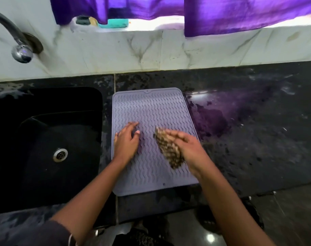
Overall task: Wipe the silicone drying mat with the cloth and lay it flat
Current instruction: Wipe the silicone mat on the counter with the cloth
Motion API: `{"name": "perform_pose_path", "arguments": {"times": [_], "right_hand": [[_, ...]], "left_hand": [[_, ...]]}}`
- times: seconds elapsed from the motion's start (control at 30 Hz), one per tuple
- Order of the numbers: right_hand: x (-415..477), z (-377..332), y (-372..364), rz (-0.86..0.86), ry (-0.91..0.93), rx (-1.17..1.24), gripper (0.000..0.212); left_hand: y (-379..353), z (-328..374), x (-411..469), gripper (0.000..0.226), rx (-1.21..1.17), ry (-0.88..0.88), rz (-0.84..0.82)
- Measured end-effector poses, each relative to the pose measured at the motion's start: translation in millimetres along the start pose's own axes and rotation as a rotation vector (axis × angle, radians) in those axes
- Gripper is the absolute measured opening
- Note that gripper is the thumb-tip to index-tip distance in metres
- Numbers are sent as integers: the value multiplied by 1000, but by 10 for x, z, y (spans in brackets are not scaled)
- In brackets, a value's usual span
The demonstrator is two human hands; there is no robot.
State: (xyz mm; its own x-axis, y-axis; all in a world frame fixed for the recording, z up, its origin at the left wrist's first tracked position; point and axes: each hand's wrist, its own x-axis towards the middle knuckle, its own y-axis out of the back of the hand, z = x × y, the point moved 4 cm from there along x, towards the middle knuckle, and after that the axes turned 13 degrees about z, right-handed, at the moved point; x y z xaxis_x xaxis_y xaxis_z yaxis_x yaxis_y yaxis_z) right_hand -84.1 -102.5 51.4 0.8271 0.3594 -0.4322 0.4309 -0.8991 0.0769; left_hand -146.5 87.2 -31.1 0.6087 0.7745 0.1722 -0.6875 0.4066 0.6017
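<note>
A lilac silicone drying mat (151,107) with wavy ridges lies flat on the black counter, just right of the sink. My left hand (127,142) rests on the mat's left part, fingers spread, holding nothing. My right hand (188,148) presses a brown patterned cloth (168,150) against the mat's right-middle part. The cloth is blurred and bunched under my fingers.
A black sink (44,139) with a metal drain lies to the left, a tap (21,52) above it. The wet black counter (257,130) stretches to the right. A marble backsplash and purple curtains (239,13) stand behind. The counter's front edge runs just below the mat.
</note>
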Motion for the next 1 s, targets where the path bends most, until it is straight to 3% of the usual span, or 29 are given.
{"name": "perform_pose_path", "arguments": {"times": [0.1, 0.23, 0.3, 0.4, 0.47, 0.53, 0.6, 0.63, 0.73, 1.0], "right_hand": [[544, -364, -481, -13, -55, 317, 25], [1167, -634, -1098, 40, -180, 631, 36], [1310, -572, -1228, 135, -270, 645, 36], [1296, -286, -1040, 381, -230, 273, 22], [1222, -208, -822, 569, 10, 16, 18], [1221, -338, -758, 651, 384, -225, 22], [1406, -510, -973, 537, 700, -585, 30], [1534, -535, -1148, 417, 763, -792, 37], [1800, -318, -1508, 146, 721, -1242, 59], [1431, 58, -1353, 224, 830, -1147, 46]], "left_hand": [[175, 24, 331, 31, -118, 44, 114], [203, -14, 830, 34, 15, 38, 101], [162, -56, 1020, 37, 93, 26, 67], [74, -116, 1142, 36, 192, -21, 29], [35, -165, 1163, 35, 264, -82, 29], [19, -201, 1169, 34, 345, -131, 58], [14, -210, 1212, 35, 390, -137, 89], [4, -209, 1226, 36, 406, -133, 94], [-73, -216, 1210, 40, 487, -171, 76], [-139, -259, 1244, 43, 488, -195, 24]]}}
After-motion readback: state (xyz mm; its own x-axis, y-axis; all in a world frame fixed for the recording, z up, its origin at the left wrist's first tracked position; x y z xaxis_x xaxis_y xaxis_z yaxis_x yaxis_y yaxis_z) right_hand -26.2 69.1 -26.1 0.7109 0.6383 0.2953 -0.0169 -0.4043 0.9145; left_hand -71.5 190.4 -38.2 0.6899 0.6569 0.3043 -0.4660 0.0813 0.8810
